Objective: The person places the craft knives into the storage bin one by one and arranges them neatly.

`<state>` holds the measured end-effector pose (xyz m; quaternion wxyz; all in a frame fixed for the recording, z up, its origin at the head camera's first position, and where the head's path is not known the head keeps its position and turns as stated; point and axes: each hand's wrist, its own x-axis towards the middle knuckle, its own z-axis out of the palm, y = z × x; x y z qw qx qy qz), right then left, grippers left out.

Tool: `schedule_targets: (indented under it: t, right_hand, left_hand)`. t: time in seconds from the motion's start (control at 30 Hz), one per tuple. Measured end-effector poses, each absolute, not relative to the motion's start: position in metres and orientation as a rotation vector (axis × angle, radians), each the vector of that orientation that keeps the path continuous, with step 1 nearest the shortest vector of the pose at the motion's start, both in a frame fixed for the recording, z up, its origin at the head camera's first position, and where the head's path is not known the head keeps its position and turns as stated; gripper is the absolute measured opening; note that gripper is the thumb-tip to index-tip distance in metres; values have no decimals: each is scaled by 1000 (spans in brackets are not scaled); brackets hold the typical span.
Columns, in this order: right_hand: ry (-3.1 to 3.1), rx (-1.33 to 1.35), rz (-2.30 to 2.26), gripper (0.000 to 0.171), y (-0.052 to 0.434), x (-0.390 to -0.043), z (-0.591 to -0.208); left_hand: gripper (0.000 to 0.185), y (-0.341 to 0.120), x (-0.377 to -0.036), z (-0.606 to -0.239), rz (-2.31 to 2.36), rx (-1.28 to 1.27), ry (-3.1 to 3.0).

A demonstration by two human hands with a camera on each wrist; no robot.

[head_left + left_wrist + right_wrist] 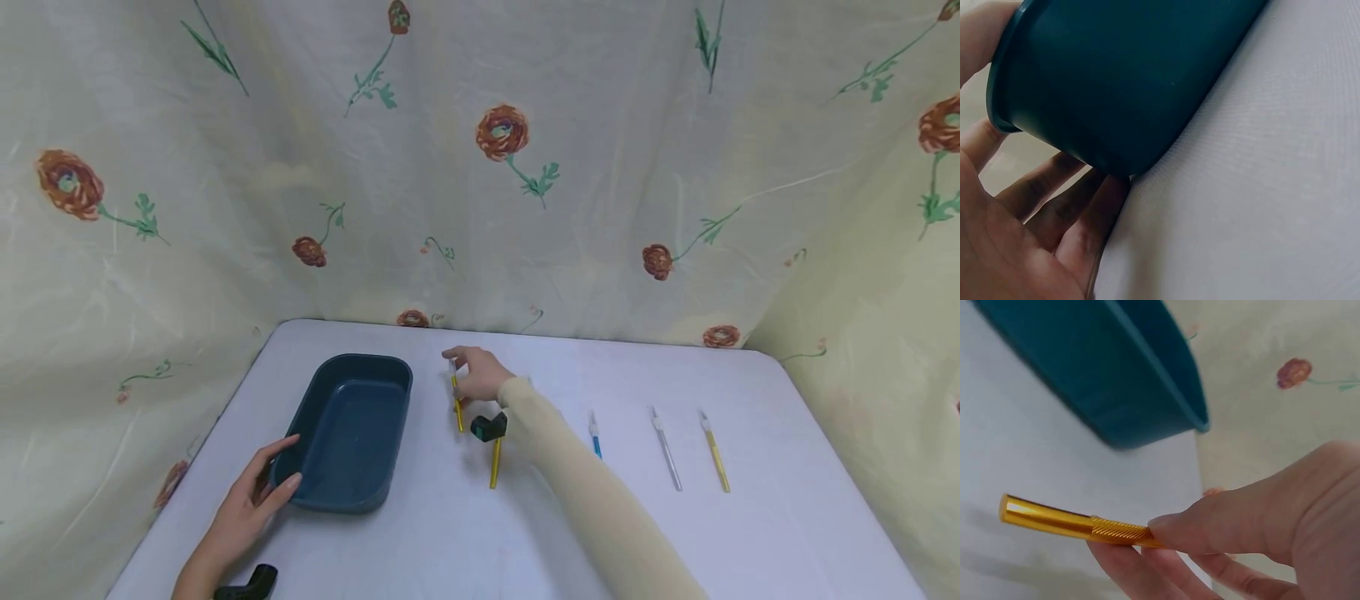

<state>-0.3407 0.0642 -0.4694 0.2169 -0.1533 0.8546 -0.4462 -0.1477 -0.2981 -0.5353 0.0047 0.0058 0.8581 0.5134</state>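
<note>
- The white table (465,542) stands before a pale cloth backdrop (480,167) printed with red flowers on green stems; no brand, label or writing can be read anywhere.
- A dark teal tray (348,433) sits on the left half of the table, its inside bare.
- The left hand (247,508) rests at the tray's near left corner, thumb against the rim and the straight fingers (1054,206) lying along the wall and under its lower edge; it touches the tray without clenching round it.
- The right hand (483,375), in a long beige sleeve (592,500), is just right of the tray's far end. Thumb and fingertips pinch a gold craft knife (456,398) at its knurled part, so the smooth gold handle end (1041,515) sticks out past the fingers, off the table.
- A second gold knife (495,471) lies on the table just below that hand, partly behind the wrist camera.
- To the right, well apart from the hand, lie a blue knife (596,437), a silver knife (666,454) and a yellow knife (715,454), side by side.
</note>
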Motion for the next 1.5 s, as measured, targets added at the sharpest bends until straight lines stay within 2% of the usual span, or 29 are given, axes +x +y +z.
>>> schedule_targets:
  t: [0.57,1.07,1.5]
  right_hand:
    - [2173,-511,-1608,64,51,-311,-429]
    - [2027,-473,-1823,57,8,-305,-438]
    - [1968,-411,-1909,58,-40,-294,-451]
  left_hand:
    - [71,-300,-148,-536,1634,20,2677]
    - [72,-300,-148,-540,1662,3,2670]
    - [72,-300,-148,-539,1701,20,2659]
